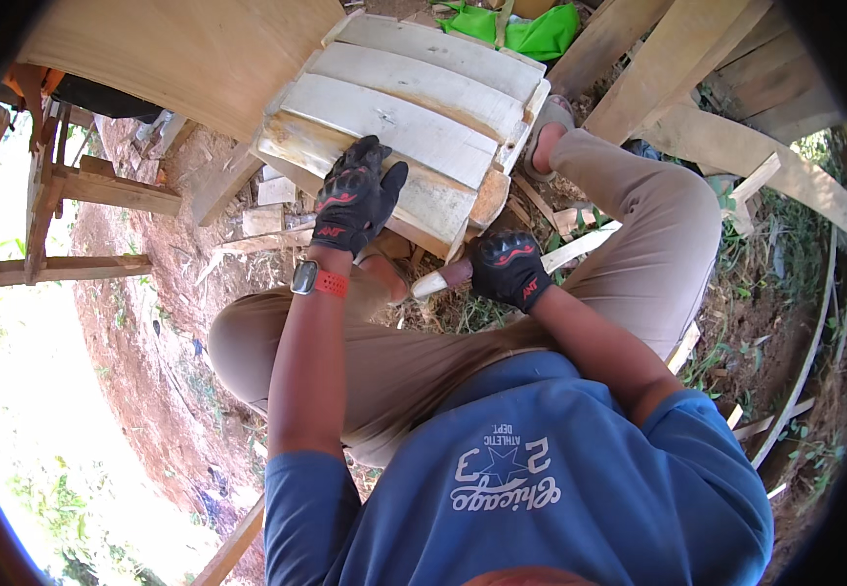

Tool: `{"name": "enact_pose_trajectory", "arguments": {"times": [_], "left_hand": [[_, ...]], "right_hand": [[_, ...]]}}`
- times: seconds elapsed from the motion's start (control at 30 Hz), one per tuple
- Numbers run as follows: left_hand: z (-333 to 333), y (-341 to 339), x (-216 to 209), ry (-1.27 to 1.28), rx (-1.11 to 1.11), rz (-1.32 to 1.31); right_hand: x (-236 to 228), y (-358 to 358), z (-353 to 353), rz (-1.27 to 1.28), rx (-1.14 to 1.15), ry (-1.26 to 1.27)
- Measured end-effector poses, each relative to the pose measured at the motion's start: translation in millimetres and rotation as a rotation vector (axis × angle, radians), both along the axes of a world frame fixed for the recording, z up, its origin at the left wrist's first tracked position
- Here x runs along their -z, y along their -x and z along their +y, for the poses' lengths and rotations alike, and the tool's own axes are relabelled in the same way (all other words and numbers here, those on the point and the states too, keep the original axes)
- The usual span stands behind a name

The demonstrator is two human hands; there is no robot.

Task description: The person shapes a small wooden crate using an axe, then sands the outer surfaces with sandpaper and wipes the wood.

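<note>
Slatted wooden panel [404, 127], at 12 o'clock of the knees, tilted on bare soil; gloved left hand [353, 195] lies flat on its lower edge, fingers spread. Gloved right hand [509, 269], at 4 o'clock of the panel, is closed around a wooden handle [440, 281]. Loose planks [697, 88] lie at 2 o'clock.

Green cloth [539, 31] lies beyond stacked planks [697, 68].

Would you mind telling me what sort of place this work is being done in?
Probably an outdoor, makeshift woodworking spot. Bare red earth with wood scraps, rough planks stacked about, and a slatted wooden panel under the gloved left hand; the right hand grips a wooden handle.
</note>
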State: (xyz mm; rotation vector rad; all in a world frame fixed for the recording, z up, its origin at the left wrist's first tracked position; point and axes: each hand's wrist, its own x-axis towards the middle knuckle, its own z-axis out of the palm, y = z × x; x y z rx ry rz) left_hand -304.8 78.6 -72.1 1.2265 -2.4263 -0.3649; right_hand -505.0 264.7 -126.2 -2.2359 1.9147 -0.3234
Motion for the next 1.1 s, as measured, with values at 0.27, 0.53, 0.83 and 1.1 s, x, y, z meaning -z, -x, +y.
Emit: {"name": "enact_pose_trajectory", "arguments": {"times": [0.27,0.53,0.83,1.1], "left_hand": [[77.2,-0.4,-55.3,-0.308,0.112,-0.468],[85.3,-13.1,22.7,-0.789,0.445,-0.586],[92.9,-29.7,21.6,-0.557,0.62,-0.347],[79.5,-2.7,-19.4,-0.88,0.348,-0.627]], "right_hand": [[13.7,2.1,-0.1,0.021,0.009,-0.062],[6.2,-6.3,-3.4,-0.021,-0.004,0.012],[-2.3,-7.2,-2.5,-0.015,0.003,0.008],[-2.3,-10.3,-2.1,-0.049,0.017,0.019]]}}
